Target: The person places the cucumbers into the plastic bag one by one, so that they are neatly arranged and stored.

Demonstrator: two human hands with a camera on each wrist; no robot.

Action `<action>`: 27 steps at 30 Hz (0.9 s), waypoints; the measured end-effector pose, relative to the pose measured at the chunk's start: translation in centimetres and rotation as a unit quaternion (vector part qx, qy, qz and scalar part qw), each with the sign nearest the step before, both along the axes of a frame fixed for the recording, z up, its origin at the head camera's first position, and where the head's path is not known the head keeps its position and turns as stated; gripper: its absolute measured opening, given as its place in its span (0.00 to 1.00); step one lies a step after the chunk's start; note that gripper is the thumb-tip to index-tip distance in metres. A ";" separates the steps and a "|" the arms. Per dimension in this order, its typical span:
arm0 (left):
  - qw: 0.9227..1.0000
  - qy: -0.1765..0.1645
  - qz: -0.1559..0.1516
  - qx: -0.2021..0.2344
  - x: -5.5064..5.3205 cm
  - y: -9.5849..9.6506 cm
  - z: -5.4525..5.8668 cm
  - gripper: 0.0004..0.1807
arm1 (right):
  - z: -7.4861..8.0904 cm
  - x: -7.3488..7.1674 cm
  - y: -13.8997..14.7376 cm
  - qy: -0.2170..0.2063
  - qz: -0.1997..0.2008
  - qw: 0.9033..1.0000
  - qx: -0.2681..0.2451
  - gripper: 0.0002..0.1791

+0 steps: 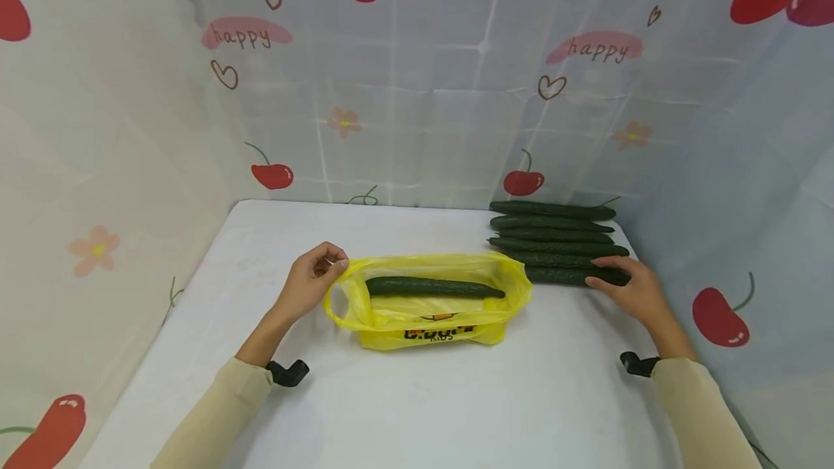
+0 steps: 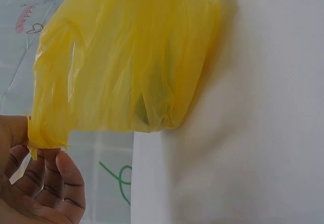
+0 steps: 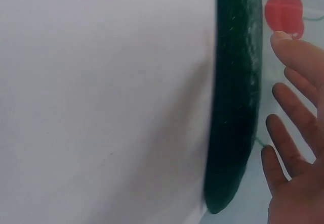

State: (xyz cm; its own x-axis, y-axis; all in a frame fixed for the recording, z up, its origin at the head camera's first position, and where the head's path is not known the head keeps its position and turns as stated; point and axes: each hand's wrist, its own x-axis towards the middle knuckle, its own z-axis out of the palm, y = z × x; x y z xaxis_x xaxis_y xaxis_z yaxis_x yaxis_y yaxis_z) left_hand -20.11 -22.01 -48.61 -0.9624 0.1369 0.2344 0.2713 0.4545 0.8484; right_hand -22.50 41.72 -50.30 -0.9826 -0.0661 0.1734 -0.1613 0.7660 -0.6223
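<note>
Left hand (image 1: 311, 282) pinches a bag (image 1: 386, 337) holding one cucumber (image 1: 433, 286); right of the bag, the right hand (image 1: 637, 291), fingers parted beside more cucumbers (image 1: 554, 245), seemingly grips none.

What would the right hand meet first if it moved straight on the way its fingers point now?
Probably the front cucumber in the row, near its right end: the right hand points its fingers there. Depth is unclear, so I cannot say whether they touch it.

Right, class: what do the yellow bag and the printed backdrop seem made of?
Yellow bag: probably thin plastic film, slightly glossy; it wrinkles and green shows through.
Printed backdrop: smooth sheet with pale creases, perhaps plastic or fabric; I can't tell which.
</note>
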 end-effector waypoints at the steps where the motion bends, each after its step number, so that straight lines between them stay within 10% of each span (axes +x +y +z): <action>1: 1.000 -0.002 0.001 0.000 0.1 0.0 0.0 0.06 | -0.2 0.0 0.3 0.000 0.000 1.000 -0.004 0.28; 27: 1.000 -0.005 0.005 0.003 -0.2 0.1 -0.4 0.07 | -3.2 -0.8 1.3 0.090 0.021 0.994 0.055 0.23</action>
State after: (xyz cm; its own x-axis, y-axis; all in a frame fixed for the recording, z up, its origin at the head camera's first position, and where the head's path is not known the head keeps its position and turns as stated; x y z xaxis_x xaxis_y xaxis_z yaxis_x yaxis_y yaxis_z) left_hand -20.27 -21.91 -48.96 -0.9661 0.1263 0.2250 0.2580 0.4521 0.8539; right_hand -23.35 43.04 -53.45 -0.9325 -0.1346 0.3351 -0.2954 0.8180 -0.4935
